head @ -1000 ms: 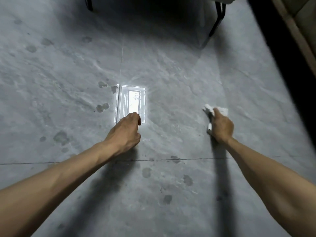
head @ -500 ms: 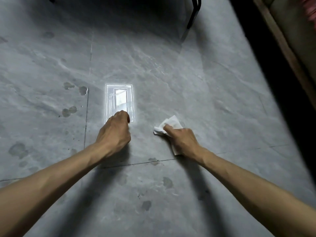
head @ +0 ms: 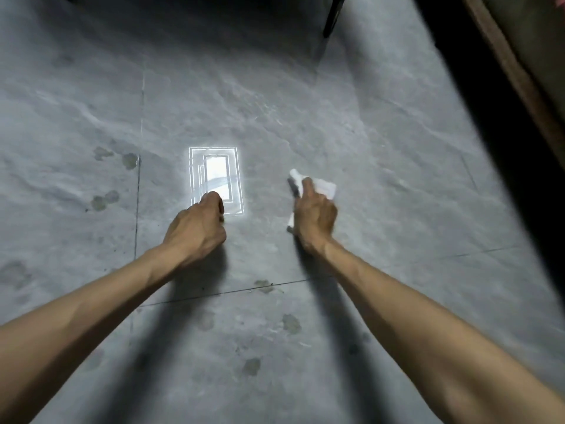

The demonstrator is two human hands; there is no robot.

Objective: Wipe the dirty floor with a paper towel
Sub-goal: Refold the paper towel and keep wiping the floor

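A white crumpled paper towel (head: 324, 187) lies on the grey tiled floor (head: 397, 166), right of centre. My right hand (head: 315, 215) lies on top of it and grips it, pressing it down; towel edges stick out ahead of the fingers and beside the wrist. My left hand (head: 195, 231) is a closed fist with nothing in it, knuckles resting on the floor to the left of the towel. Several dark dried stains mark the floor: a pair at left (head: 105, 200), one on the grout line (head: 263, 286), others nearer me (head: 290, 324).
A bright rectangular light reflection (head: 215, 179) shines on the floor just ahead of my left fist. A black furniture leg (head: 331, 16) stands at the top. A dark gap and a wooden edge (head: 519, 87) run along the right side.
My right hand swept the towel leftward toward my left fist, then pushed it forward, away from the grout line. The left fist stayed planted on the floor.
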